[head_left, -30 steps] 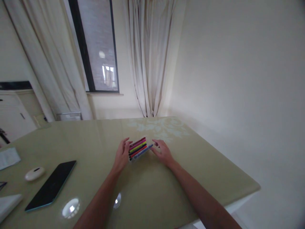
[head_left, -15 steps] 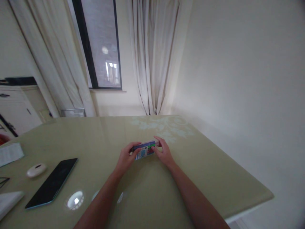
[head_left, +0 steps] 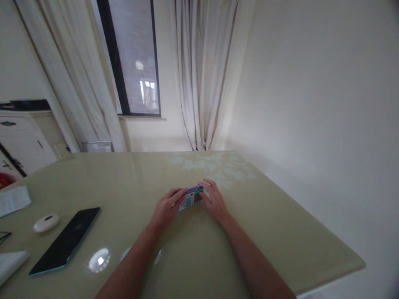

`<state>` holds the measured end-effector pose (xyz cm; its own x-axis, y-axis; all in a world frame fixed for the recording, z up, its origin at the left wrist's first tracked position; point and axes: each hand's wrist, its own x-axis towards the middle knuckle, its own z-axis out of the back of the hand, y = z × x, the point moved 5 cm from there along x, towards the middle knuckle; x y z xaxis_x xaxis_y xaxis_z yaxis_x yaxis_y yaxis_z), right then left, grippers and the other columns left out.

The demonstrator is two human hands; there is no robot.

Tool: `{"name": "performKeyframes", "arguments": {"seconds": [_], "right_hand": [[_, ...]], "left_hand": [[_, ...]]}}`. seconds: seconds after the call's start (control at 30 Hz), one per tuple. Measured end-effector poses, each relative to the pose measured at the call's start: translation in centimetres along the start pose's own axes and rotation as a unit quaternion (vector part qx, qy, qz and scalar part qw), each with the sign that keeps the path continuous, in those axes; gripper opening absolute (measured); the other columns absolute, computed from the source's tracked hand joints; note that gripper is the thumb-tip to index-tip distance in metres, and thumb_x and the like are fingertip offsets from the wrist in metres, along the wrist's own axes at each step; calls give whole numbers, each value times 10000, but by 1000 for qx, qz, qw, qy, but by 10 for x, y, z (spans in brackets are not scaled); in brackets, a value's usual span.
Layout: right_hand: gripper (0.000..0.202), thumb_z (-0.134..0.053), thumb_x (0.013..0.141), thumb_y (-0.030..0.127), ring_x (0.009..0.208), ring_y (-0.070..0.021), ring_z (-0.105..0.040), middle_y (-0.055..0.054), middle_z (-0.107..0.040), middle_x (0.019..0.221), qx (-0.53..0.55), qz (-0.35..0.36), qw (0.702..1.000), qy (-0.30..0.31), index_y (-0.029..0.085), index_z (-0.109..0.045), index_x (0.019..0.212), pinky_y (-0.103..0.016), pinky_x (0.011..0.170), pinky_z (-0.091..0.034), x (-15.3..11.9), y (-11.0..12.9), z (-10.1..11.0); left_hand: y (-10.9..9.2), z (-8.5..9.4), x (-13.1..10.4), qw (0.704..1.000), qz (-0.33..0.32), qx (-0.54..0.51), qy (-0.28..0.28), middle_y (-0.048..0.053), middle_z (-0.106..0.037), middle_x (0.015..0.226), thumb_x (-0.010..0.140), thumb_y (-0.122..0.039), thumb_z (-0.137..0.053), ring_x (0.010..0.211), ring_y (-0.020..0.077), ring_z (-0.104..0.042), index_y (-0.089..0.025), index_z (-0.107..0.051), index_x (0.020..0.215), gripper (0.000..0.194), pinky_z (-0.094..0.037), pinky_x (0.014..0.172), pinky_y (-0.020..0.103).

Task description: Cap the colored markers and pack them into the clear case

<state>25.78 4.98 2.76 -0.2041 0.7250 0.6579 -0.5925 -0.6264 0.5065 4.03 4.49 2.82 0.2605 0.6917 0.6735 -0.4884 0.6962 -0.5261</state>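
Between my hands is a small flat printed box [head_left: 191, 199], coloured blue, green, red and white, tilted with its right end higher. My left hand [head_left: 166, 206] is closed around its left end, fingers over the top edge. At the right end, my right hand [head_left: 215, 201] grips the box with the thumb at the front face and the fingers along the top. Both hands are over the middle of the table [head_left: 131, 182]. The box's ends and back are hidden by my fingers.
To the left lies a black-screened tablet [head_left: 67, 241], with a white oval case [head_left: 46, 223] beyond it. A paper sheet [head_left: 15, 200] and a white object [head_left: 12, 263] are at the left edge. The wall [head_left: 311, 104] runs along the table's right side.
My left thumb has moved off the box's front face, and the left fingers now lie over its top. My right fingers have shifted onto the top edge. The box stays in both hands.
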Motion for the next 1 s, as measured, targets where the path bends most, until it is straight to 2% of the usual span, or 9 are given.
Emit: {"name": "performKeyframes", "arguments": {"seconds": [0.2,0.4,0.47,0.57,0.67,0.73,0.8,1.0], "right_hand": [[359,-535,1023,291,1358,-258,-523,-119,-529,1449,3,0,1000,-8,297,-589,1378,-483,1156,-445,0,-1,0],[391,-549,992,241,1341,-269,-527,-121,-547,1424,30,-6,999,-18,299,-589,1376,-497,1120,-473,2,-3,-3],[394,-556,980,226,1322,-272,-534,-123,-552,1401,40,-9,999,-25,297,-594,1365,-498,1103,-484,3,-3,-4],[374,-573,969,220,1285,-271,-548,-123,-565,1339,40,-2,999,-27,290,-613,1333,-500,1118,-465,5,2,-5],[347,-581,966,224,1240,-267,-563,-121,-556,1290,32,1,999,-29,283,-630,1304,-478,1098,-480,5,10,-9],[345,-584,960,218,1203,-264,-575,-122,-543,1280,28,2,999,-34,276,-632,1297,-467,1073,-495,3,15,-12],[351,-586,954,210,1163,-260,-588,-123,-535,1279,23,2,999,-38,273,-630,1296,-467,1057,-502,2,19,-16],[342,-584,955,193,1154,-259,-582,-116,-558,1247,28,-7,999,-40,280,-625,1282,-456,1036,-511,2,22,-20]], "left_hand": [[-1,-2,-2,999,-17,30,9,79,-723,1239,1042,-420,-478,1059,216,-724,-289,-714,1289,366,-595,946,329],[-6,0,-2,1000,-6,19,-1,81,-731,1219,1027,-432,-507,1048,223,-728,-286,-729,1247,345,-591,949,354],[-10,0,-1,999,26,-4,-19,85,-740,1163,1009,-426,-543,1033,223,-721,-260,-734,1201,317,-581,952,365],[-10,-2,-1,987,125,-71,-74,84,-745,1071,973,-482,-585,965,226,-718,-221,-700,1184,355,-586,881,361],[-3,-6,-1,948,243,-149,-144,60,-734,935,962,-587,-526,835,214,-711,-197,-691,1074,437,-579,745,319],[3,-6,-1,927,288,-160,-181,41,-703,831,932,-621,-531,759,207,-687,-190,-679,929,455,-557,680,299],[8,-6,0,920,302,-151,-199,30,-677,791,890,-613,-581,735,202,-667,-192,-657,871,428,-543,662,293],[14,-5,1,925,281,-147,-207,27,-656,856,889,-566,-588,790,195,-656,-202,-628,943,370,-552,723,306]]}}
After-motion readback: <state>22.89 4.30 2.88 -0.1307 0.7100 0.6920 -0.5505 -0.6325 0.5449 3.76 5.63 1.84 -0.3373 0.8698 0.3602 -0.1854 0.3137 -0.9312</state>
